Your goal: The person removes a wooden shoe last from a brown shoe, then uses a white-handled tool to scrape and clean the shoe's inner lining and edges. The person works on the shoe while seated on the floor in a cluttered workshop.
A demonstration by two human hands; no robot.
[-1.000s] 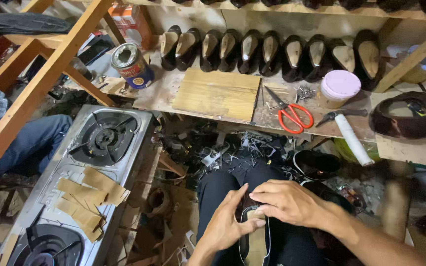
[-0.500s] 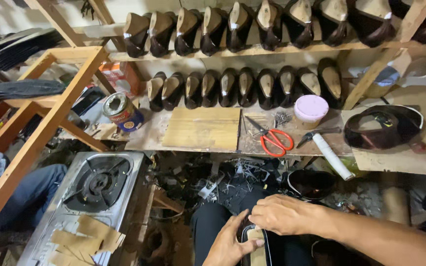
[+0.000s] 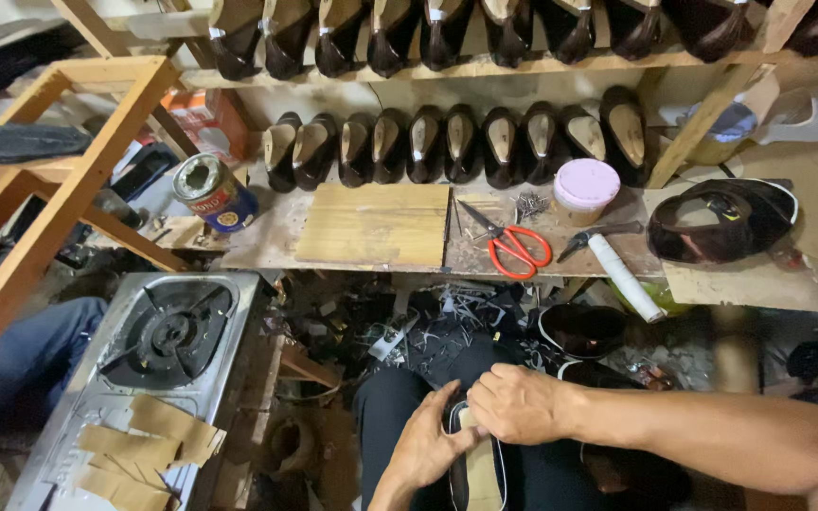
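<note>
Shoe [image 3: 478, 464] rests on the person's lap | left hand [image 3: 431, 445] cups its side, fingers curled | right hand [image 3: 520, 405] presses down on its insole, fingers bent | risk: uneven pressure could shift the insole, leaving it askew.

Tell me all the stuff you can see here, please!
shoes: nine, black with tan insides, lined up at the back of the bench
shoes: a row cut off by the picture's top edge, black, upper shelf
board: one, light wood, flat on the bench
scissors: one, orange handles, right of the board
tub: one, pink lid, behind the scissors
hammer: one, white handle, bench edge
tin can: one, blue, open, left end of the bench
stove: one, silver with black burner, lower left
tan pieces: several, lying on the stove
shoe: one, black with tan sole, on the lap
left hand: touches the shoe
right hand: presses on the shoe
</note>
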